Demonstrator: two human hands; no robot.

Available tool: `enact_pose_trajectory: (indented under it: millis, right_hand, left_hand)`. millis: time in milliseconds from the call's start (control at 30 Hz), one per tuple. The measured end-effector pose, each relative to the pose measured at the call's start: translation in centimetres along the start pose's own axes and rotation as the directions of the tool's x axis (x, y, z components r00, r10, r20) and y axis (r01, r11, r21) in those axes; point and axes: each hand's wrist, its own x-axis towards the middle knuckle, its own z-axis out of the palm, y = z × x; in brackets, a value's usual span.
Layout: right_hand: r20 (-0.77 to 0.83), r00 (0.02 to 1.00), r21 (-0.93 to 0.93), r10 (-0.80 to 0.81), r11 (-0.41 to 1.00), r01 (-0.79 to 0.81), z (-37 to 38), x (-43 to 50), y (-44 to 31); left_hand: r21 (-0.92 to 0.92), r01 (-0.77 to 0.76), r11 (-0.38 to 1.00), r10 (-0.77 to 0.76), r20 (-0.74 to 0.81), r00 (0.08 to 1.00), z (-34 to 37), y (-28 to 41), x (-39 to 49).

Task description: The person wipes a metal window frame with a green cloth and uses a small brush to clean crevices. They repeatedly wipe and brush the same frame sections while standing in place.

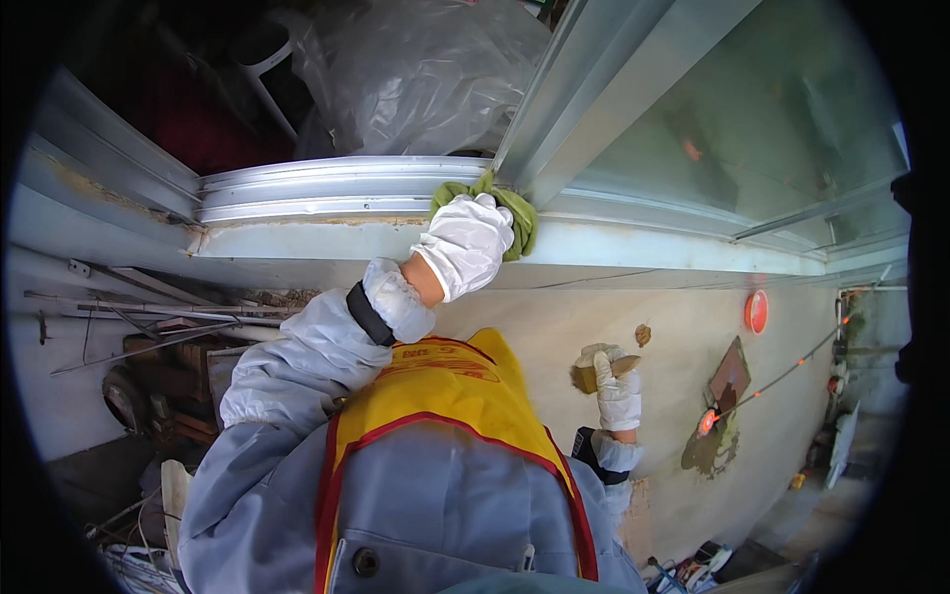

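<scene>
My left hand (469, 241), in a white glove, grips a green cloth (523, 223). It presses the cloth onto the aluminium window track (319, 191), right against the upright frame of the glass sash (564, 119). Lower down and to the right, my right hand (617, 382), gloved too, holds a brush (586, 379) with a pale wooden handle. The brush is clear of the window sill (319, 243). How its bristles are set is partly hidden by the fingers.
Behind the open window lies clear plastic sheeting (438, 74) beside a white and black appliance (274, 70). Metal rods (171, 308) and a wheel (125, 397) crowd the lower left. A red basin (756, 312) stands on the ground at right, near a wet patch (709, 449).
</scene>
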Motion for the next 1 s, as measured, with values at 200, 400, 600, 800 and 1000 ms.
enact_pose_trajectory:
  millis: [200, 400, 600, 800, 1000]
  right_hand:
    - [-0.027, 0.999, 0.055, -0.030, 0.998, 0.032, 2.6, 0.3, -1.1]
    - [-0.330, 0.910, -0.062, -0.252, 0.967, 0.245, 6.9, 1.8, -9.5]
    - [0.097, 0.892, -0.144, -0.442, 0.880, 0.452, 17.4, 2.5, -13.9]
    - [0.139, 0.804, -0.210, -0.578, 0.776, 0.595, 21.3, 1.9, -14.1]
    - [0.062, 0.859, -0.004, -0.508, 0.861, 0.509, 26.6, 0.8, -13.5]
  left_hand:
    - [-0.670, 0.126, 0.731, -0.064, 0.116, 0.991, -3.0, -0.8, -3.1]
    - [-0.505, 0.393, 0.769, -0.213, 0.377, 0.901, -4.8, 0.4, -6.3]
    - [-0.645, 0.320, 0.694, -0.136, 0.319, 0.938, -5.5, -0.3, -8.0]
    - [-0.805, 0.387, 0.450, -0.235, 0.311, 0.921, -4.2, -5.7, -12.0]
    - [-0.540, 0.218, -0.813, -0.024, 0.405, 0.914, -5.7, -7.5, -13.6]
